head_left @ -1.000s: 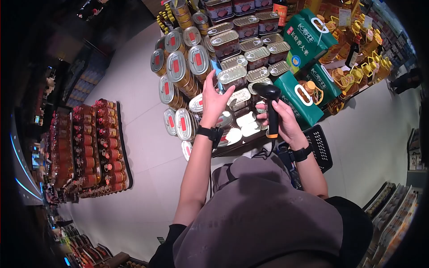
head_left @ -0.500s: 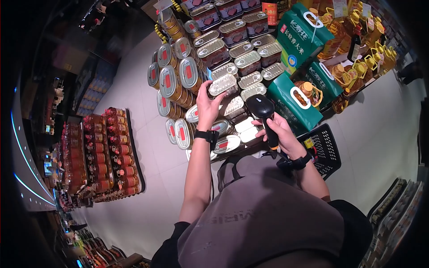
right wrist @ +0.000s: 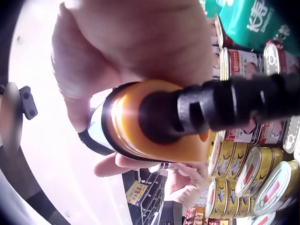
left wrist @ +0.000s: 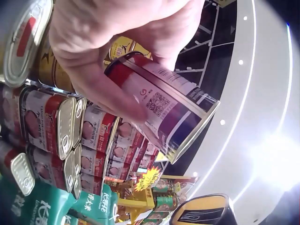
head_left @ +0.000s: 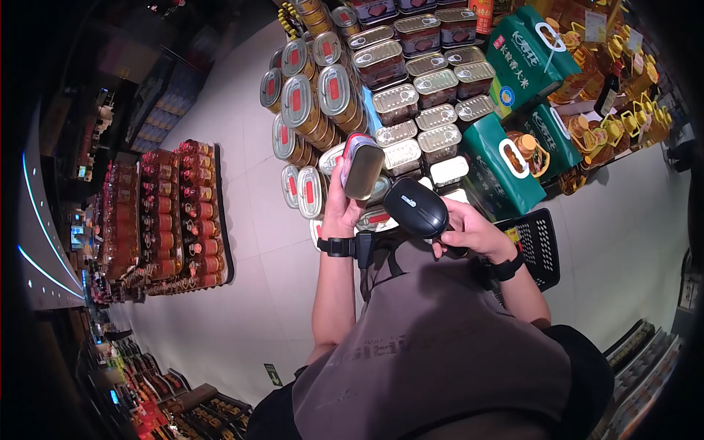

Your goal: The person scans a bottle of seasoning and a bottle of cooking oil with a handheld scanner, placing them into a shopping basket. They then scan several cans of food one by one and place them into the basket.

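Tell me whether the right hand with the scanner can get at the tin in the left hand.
Probably yes. The left hand holds the tin clear of the stack, and the scanner in the right hand sits just beside it with nothing between them.

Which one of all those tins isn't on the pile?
The rectangular tin gripped in the left hand, held up beside the scanner; the other tins sit stacked together.

The left hand [left wrist: 122, 33] hides part of the tin's [left wrist: 180, 112] label.
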Demonstrator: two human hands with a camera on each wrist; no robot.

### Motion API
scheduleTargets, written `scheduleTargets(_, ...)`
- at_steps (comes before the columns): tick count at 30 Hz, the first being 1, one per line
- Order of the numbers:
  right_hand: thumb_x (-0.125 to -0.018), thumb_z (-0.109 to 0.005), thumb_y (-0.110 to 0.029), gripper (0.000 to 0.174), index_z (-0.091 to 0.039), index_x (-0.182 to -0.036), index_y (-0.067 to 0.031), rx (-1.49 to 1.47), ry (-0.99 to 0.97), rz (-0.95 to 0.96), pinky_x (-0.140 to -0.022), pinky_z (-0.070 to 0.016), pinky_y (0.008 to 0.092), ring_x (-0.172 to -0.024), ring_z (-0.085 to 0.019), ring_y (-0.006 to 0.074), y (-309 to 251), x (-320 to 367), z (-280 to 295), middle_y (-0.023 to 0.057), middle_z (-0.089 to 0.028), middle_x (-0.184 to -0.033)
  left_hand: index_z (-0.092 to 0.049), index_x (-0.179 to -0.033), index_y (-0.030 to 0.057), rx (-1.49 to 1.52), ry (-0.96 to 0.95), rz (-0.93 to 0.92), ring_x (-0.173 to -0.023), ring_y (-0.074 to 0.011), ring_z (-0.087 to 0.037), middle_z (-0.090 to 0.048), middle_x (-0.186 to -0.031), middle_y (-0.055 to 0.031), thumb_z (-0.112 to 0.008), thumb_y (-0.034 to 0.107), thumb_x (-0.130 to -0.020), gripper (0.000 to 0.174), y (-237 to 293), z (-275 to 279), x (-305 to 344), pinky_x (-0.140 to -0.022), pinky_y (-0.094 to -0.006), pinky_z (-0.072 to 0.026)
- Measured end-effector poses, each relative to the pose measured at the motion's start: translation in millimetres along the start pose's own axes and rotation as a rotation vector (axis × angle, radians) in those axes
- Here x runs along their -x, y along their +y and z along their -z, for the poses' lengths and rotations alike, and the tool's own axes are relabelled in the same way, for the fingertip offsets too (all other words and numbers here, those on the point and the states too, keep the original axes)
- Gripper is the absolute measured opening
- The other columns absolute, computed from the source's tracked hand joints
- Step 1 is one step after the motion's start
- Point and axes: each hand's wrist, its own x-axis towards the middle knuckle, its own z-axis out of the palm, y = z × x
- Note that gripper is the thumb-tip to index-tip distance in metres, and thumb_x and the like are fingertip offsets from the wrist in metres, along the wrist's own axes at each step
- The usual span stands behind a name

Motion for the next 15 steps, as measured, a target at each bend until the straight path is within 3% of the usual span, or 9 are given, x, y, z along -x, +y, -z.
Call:
scheduleTargets(3,-0.092,-0.073,-0.025,0.058,-0.045,-0.136,0.0009,0.043,-0.05,0.059,-0.068,-0.0543,0.0272,-0.076,-0.067,0.0163,-0.5,-8.2,-4.2,0.0119,-0.062,-0.113,-0.059,-0.128,0.0054,0.013,0.027,-0.088,-0.108,-0.0235,-0.069,-0.069,-0.12,-0.0117,-0.06,0.034,-0.101,0.04,-7.9,-1.1,9.8,-0.091,-0.0387,-0.061)
scheduleTargets(5,-0.097,-0.067,-0.034,0.059,-0.043,-0.137,0.0022,-0.185,0.02,0.123,-0.061,-0.0549,0.0261,-0.072,-0.068,0.018,-6.4,-7.9,-7.9,0.0176,-0.063,-0.115,-0.057,-0.132,0.0062,-0.006,0.076,-0.271,-0.117,-0.0238,-0.065,-0.065,-0.128,-0.0103,-0.064,0.034,-0.099,0.043,-14.1,-1.2,16.6,-0.1,-0.0428,-0.0559)
scheduleTargets(6,-0.1,-0.059,-0.041,0.061,-0.041,-0.138,0.0034,-0.193,0.068,0.156,-0.055,-0.0547,0.0251,-0.069,-0.067,0.0191,-8.2,-6.5,-6.9,0.0232,-0.063,-0.115,-0.054,-0.135,0.006,-0.006,0.096,-0.31,-0.124,-0.0234,-0.06,-0.062,-0.134,-0.0093,-0.069,0.032,-0.096,0.05,-14.2,5.1,17.0,-0.108,-0.0433,-0.0487)
scheduleTargets(7,-0.103,-0.055,-0.041,0.057,-0.043,-0.135,0.0041,-0.21,0.086,0.2,-0.051,-0.0545,0.0258,-0.066,-0.066,0.0195,-7.8,-5.4,-2.8,0.0251,-0.063,-0.112,-0.054,-0.135,0.006,-0.003,0.103,-0.309,-0.124,-0.0234,-0.06,-0.062,-0.134,-0.0093,-0.069,0.032,-0.096,0.05,-15.1,12.1,21.3,-0.108,-0.0433,-0.0487)
scheduleTargets(10,-0.105,-0.047,-0.045,0.056,-0.046,-0.13,0.0052,-0.317,0.106,0.244,-0.046,-0.0524,0.0266,-0.057,-0.064,0.02,-11.3,2.5,2.0,0.0275,-0.062,-0.109,-0.053,-0.137,0.0049,-0.182,-0.062,-0.396,-0.124,-0.0229,-0.058,-0.062,-0.133,-0.0084,-0.075,0.03,-0.091,0.057,-14.8,18.5,32.3,-0.112,-0.0421,-0.0432)
scheduleTargets(15,-0.102,-0.052,-0.046,0.06,-0.045,-0.133,0.0043,-0.263,0.07,0.241,-0.047,-0.0516,0.0256,-0.056,-0.063,0.0185,-26.6,13.4,-5.7,0.0254,-0.064,-0.106,-0.052,-0.139,0.0063,-0.229,-0.135,-0.408,-0.124,-0.0227,-0.058,-0.063,-0.132,-0.008,-0.079,0.031,-0.087,0.063,-17.4,6.5,35.2,-0.109,-0.04,-0.0454)
